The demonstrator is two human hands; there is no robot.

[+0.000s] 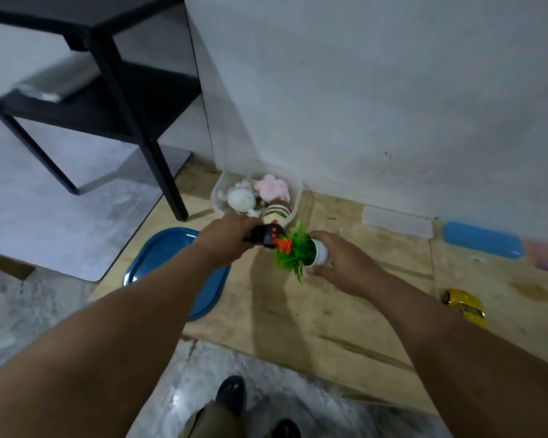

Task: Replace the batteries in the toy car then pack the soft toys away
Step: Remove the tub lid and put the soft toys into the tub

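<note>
Both arms are reaching out over the wooden board (298, 311) on the floor: the left hand (227, 237) is clenching its grip around a black remote (266, 235), the right hand (345, 260) is grasping a small potted plant (301, 251), tipped sideways, probably clearing it away. The yellow toy car (465, 306) is lying at 4 o'clock, near the board's right edge. A blue lid (159, 257) is waiting at 9 o'clock. At 12, against the wall, the open tub (295, 184) is holding the soft toys (250, 196).

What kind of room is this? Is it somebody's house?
Probably a room in a home, seen at floor level: a clear tub of soft toys against a painted wall, a black shelf table, and a yellow toy car.
</note>
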